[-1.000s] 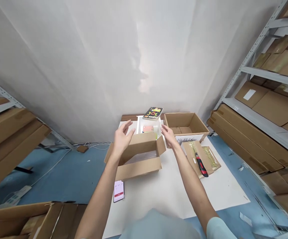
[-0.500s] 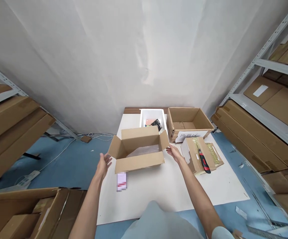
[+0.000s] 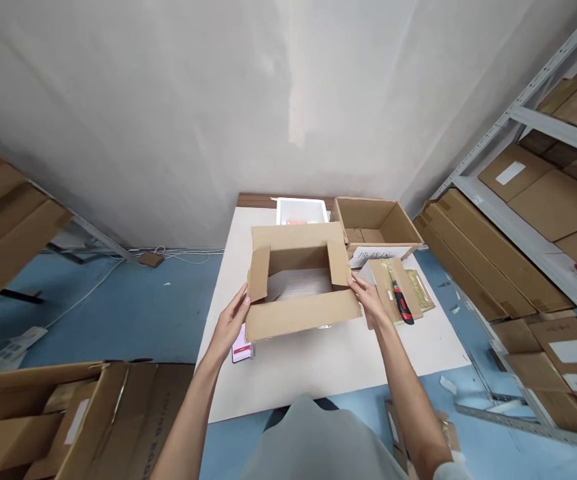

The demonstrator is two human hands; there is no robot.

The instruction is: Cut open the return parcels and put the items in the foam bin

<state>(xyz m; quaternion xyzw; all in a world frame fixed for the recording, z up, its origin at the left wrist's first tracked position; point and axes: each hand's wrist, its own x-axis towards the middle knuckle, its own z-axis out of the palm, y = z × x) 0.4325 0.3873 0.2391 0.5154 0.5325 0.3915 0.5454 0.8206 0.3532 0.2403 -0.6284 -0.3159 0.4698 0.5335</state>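
Note:
An open cardboard box (image 3: 302,316) is between my hands over the white table, its two side flaps folded inward and its long flaps spread. Pale, flat items (image 3: 299,284) lie inside it. My left hand (image 3: 233,317) grips the box's left side at the flap, thumb on top. At the right side, my right hand (image 3: 367,296) holds the other end, its fingers against the side flap. A phone with a pink screen (image 3: 241,345) lies on the table below my left hand, partly covered by the box.
Behind stand a white tray (image 3: 302,210) and an open carton (image 3: 377,250) with a handwritten label. A red-black cutter (image 3: 402,303) lies on a taped box (image 3: 387,280) at the right. Shelves (image 3: 558,250) flank the right; a large carton (image 3: 133,413) sits lower left.
Both hands have closed in on the box and taken hold of its sides. The side flaps have turned inward, and the box sits nearer and more tilted. The view has shifted.

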